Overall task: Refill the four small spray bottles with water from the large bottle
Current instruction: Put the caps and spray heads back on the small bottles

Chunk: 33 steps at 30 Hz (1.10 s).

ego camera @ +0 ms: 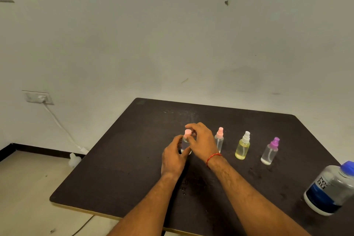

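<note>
Four small spray bottles stand in a row on the dark table (134,159). My left hand (173,157) grips the clear body of the leftmost bottle (185,144). My right hand (202,141) pinches that bottle's pink spray cap (188,132) from above. To the right stand a second pink-capped clear bottle (219,140), a white-capped bottle of yellowish liquid (242,147) and a purple-capped clear bottle (270,152). The large clear bottle (330,189) with a blue cap and dark label stands capped at the table's right edge.
Water drops speckle the table in front of the bottles. A white wall rises just behind the table. At the left, a wall socket (39,97) feeds a white cable (61,126) down to the floor, where a small white object (74,160) lies by the table corner.
</note>
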Each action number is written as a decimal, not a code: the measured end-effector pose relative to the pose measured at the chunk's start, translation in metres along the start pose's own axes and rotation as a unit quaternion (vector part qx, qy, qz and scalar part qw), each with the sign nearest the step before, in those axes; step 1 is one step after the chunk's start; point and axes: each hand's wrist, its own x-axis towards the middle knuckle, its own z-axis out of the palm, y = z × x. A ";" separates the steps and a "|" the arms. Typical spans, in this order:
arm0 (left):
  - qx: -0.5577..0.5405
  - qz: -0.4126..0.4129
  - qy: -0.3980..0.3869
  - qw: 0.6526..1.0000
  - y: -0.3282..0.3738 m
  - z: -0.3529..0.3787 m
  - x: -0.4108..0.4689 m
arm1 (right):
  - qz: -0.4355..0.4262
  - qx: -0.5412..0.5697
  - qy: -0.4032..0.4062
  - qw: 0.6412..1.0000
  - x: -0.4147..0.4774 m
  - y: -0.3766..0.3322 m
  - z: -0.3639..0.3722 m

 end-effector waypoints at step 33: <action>0.010 0.003 -0.004 1.000 0.000 0.000 0.000 | 0.032 0.064 0.004 0.997 -0.002 -0.001 -0.001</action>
